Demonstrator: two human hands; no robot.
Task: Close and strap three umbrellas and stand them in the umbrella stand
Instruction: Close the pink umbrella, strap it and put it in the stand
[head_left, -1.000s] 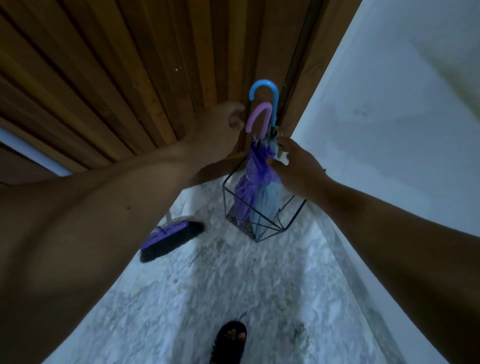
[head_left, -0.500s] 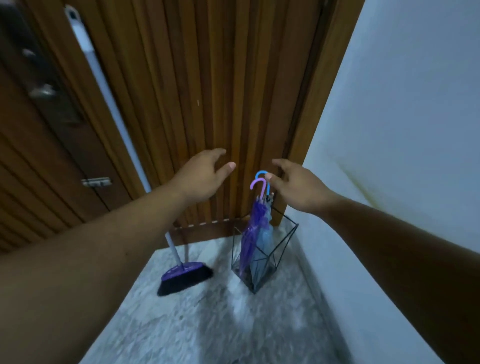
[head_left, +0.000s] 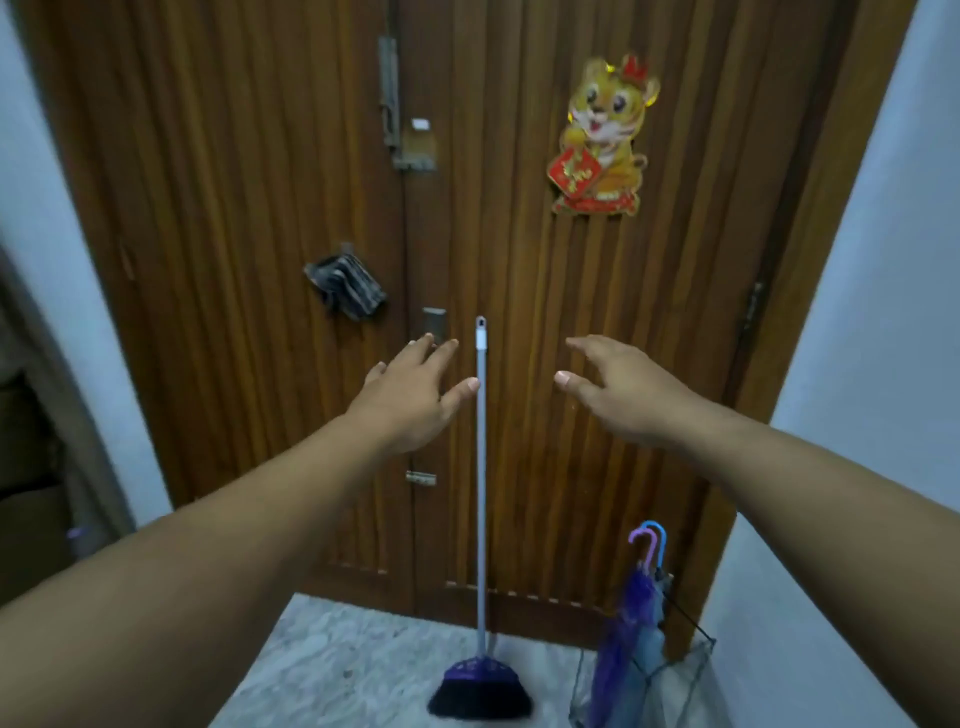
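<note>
A black wire umbrella stand (head_left: 696, 660) sits on the floor in the bottom right corner, by the door frame. In it stand a closed purple umbrella (head_left: 621, 639) with a pink hook handle and a closed pale blue umbrella (head_left: 655, 631) with a blue hook handle. A third umbrella cannot be made out. My left hand (head_left: 415, 395) and my right hand (head_left: 618, 387) are raised in front of the door, fingers spread and empty, far above the stand.
A broom (head_left: 481, 519) with a grey pole and purple-black head leans upright on the wooden double door (head_left: 545, 312), between my hands. The door carries a tiger decoration (head_left: 602, 137), bolts and a dark pouch (head_left: 345, 286). White walls flank the doorway; the floor is marble.
Both hands have let go of the umbrella handles and risen away from the stand. The view has lifted from the stand up to the door.
</note>
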